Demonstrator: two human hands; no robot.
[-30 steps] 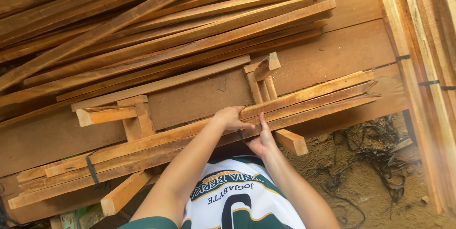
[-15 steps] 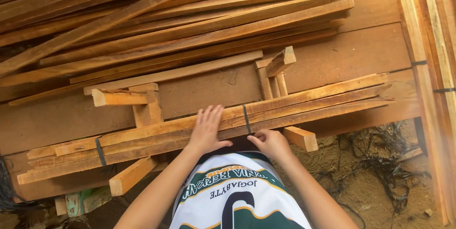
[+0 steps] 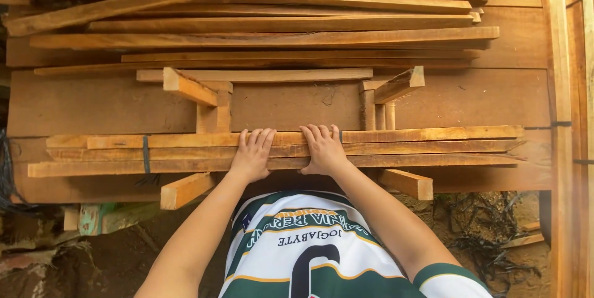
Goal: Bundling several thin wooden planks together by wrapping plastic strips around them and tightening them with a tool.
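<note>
A bundle of long wooden slats [image 3: 402, 146] is pressed flat under both palms, laid across two short wooden supports [image 3: 185, 190] in front of a large stack of sawn planks [image 3: 278, 23]. The left hand [image 3: 252, 156] and the right hand [image 3: 322, 149] are spread side by side on the bundle's middle, fingers extended, nothing clenched in either grip. A dark strap [image 3: 146, 154] is seen binding the bundle left of the hands. The slats appear to be steadied or aligned; a firm, even push or a proper grasp would likely be needed next.
</note>
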